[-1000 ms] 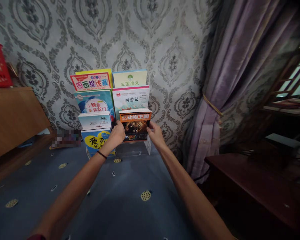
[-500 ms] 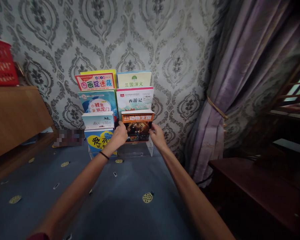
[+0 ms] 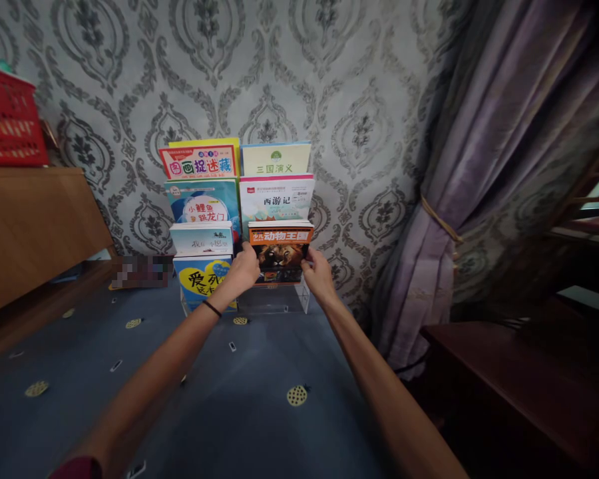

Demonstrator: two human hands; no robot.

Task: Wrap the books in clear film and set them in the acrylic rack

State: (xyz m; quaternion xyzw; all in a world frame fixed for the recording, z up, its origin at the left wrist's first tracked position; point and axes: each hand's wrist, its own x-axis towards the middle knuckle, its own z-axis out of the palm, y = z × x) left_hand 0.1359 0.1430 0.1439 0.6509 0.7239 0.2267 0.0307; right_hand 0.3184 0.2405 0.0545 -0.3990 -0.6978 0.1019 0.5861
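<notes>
Reaching out over the blue patterned cloth, both forearms run from its near edge towards the clear rack by its far edge. The left hand, a dark band on its wrist, is clamped on the left edge of the orange-topped book; the right hand pinches the opposite edge. That book stands nearly upright in the rack's right-hand column, its lower edge above the rack's front right corner. Over the last second the view has swung left, so everything sits further right, yet hands, book and rack have kept their places to one another. I judge this a steadying hold; whether the book is fully seated I cannot tell. Behind it, the white-covered book and the pale yellow book rise in steps before the patterned wall.
</notes>
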